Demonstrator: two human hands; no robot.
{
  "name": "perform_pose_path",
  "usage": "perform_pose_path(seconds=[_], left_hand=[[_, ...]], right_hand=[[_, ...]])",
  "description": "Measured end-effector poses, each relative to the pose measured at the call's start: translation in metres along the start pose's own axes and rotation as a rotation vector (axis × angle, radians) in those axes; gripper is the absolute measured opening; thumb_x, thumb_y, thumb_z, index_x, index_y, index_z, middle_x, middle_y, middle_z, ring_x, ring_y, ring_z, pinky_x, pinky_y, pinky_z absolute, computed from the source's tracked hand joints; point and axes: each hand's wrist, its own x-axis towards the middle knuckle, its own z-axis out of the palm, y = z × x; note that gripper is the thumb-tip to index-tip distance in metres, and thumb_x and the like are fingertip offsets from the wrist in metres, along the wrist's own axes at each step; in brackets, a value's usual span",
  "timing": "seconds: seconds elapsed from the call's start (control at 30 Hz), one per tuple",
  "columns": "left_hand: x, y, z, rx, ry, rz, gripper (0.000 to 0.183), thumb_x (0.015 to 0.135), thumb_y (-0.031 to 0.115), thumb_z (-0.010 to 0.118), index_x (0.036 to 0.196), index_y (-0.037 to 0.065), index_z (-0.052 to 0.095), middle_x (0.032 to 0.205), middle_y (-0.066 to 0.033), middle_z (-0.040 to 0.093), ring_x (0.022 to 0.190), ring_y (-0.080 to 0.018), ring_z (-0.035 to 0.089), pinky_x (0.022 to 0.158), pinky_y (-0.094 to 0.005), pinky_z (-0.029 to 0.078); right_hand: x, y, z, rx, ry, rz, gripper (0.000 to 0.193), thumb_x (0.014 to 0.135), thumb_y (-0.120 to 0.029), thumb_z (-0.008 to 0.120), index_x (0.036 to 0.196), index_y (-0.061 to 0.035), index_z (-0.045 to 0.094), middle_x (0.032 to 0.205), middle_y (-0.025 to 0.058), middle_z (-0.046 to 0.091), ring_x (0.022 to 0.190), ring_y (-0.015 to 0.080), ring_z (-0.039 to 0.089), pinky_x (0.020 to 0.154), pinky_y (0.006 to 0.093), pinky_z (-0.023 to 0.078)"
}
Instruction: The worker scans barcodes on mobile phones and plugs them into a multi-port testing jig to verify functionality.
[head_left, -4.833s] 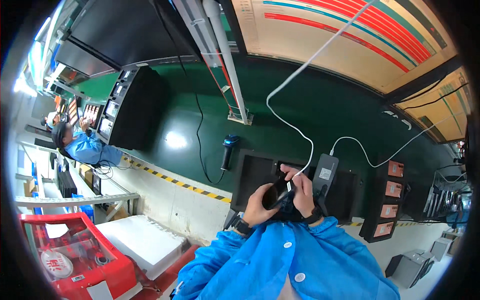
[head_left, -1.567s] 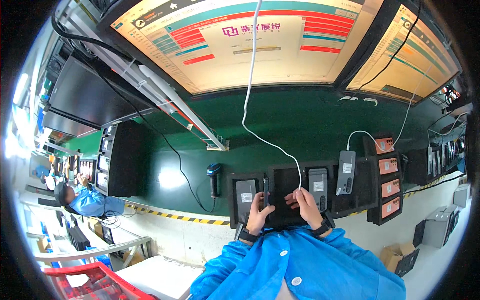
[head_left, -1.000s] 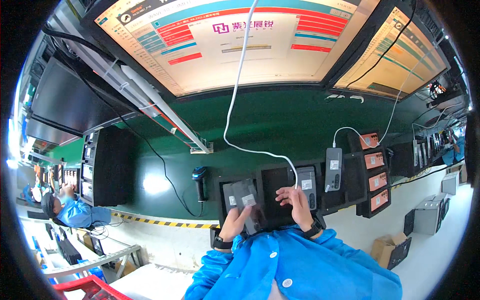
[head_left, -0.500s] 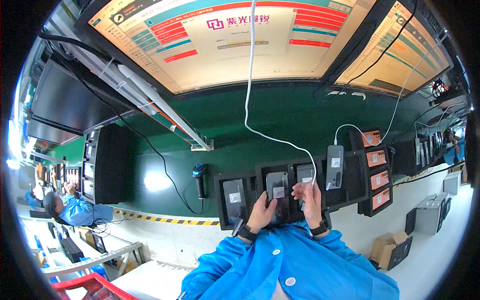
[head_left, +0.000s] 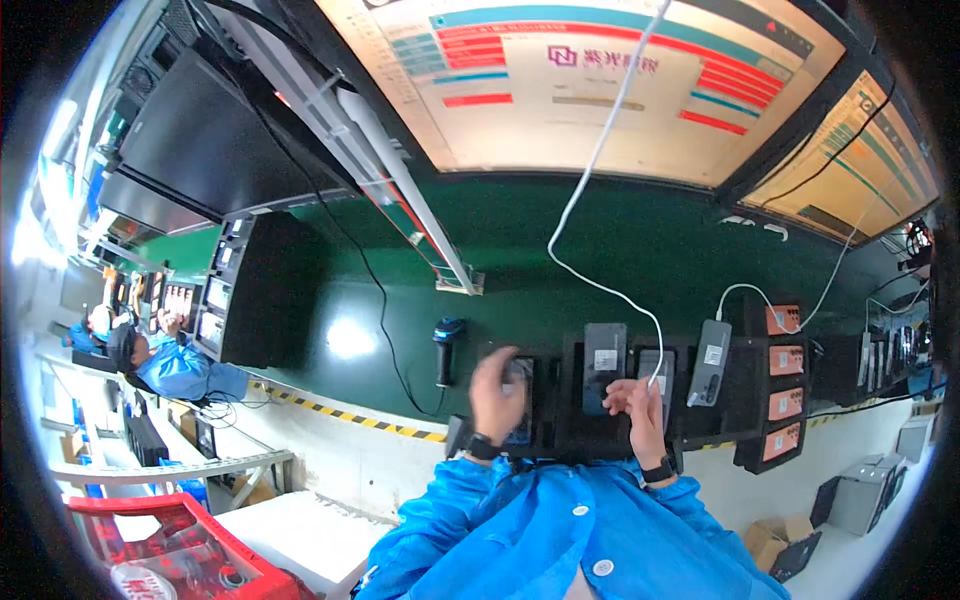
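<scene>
My left hand (head_left: 497, 398), smeared by motion, is over the leftmost black tray, covering much of a dark phone (head_left: 522, 376); its grip is unclear. My right hand (head_left: 642, 412) has its fingers closed around the end of a white cable (head_left: 607, 284). Beneath that cable end, a grey phone (head_left: 650, 362) is partly hidden. Between my hands, a dark phone with a white label (head_left: 604, 352) lies across the far part of its tray. To the right of my right hand, a grey phone (head_left: 709, 365) lies tilted with another white cable (head_left: 745, 288) at its top.
Orange phones (head_left: 784, 402) fill a black tray column at the right. A handheld barcode scanner (head_left: 447, 345) rests on the green table (head_left: 480, 230). Monitors (head_left: 590, 100) stand at the back, and a metal post (head_left: 425, 215) rises left. A person in blue (head_left: 175, 368) sits far left.
My left hand has gone from the second phone to the leftmost one. That second phone now lies farther up in its tray. The whole view has shifted and turned slightly.
</scene>
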Motion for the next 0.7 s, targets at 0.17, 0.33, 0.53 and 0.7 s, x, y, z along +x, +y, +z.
perform_pose_path(seconds=[0.17, 0.33, 0.53, 0.7], left_hand=[[0.004, -0.170, -0.020, 0.550, 0.333, -0.424, 0.056, 0.067, 0.012, 0.062, 0.119, -0.001, 0.047, 0.105, -0.0224, 0.062, 0.101, -0.0420, 0.056, 0.091, -0.0499, 0.044], [-0.008, -0.275, -0.007, 0.236, -0.129, -0.505, 0.049, 0.071, 0.022, 0.069, 0.111, -0.001, 0.053, 0.097, -0.0233, 0.065, 0.090, -0.0388, 0.064, 0.080, -0.0469, 0.049], [-0.013, -0.138, -0.058, -0.331, -0.170, -0.527, 0.019, 0.079, 0.014, 0.067, 0.088, 0.001, 0.056, 0.058, -0.0044, 0.056, 0.049, -0.0121, 0.054, 0.046, -0.0295, 0.043], [-0.071, -0.050, -0.096, -0.356, -0.536, -0.689, 0.026, 0.084, 0.016, 0.067, 0.097, -0.002, 0.056, 0.060, -0.0046, 0.059, 0.051, -0.0130, 0.057, 0.047, -0.0280, 0.045]], right_hand=[[-0.013, -0.003, 0.034, 0.174, -0.255, 0.119, 0.036, 0.101, -0.040, 0.037, 0.111, -0.0057, 0.039, 0.114, 0.0170, 0.057, 0.095, 0.0228, 0.063, 0.073, 0.0306, 0.050], [-0.017, 0.048, 0.068, 0.287, -0.374, 0.216, 0.025, 0.099, -0.029, 0.049, 0.109, -0.0181, 0.029, 0.130, 0.0179, 0.046, 0.109, 0.0271, 0.058, 0.082, 0.0347, 0.050], [0.001, 0.045, 0.095, 0.007, -0.171, 0.310, 0.041, 0.099, -0.047, 0.041, 0.119, -0.0136, 0.028, 0.136, 0.0177, 0.042, 0.124, 0.0277, 0.047, 0.097, 0.0403, 0.042], [0.013, 0.078, 0.107, -0.073, -0.047, 0.266, 0.024, 0.101, -0.033, 0.045, 0.092, -0.0129, 0.035, 0.100, 0.0034, 0.051, 0.078, 0.0076, 0.042, 0.068, 0.0232, 0.036]])
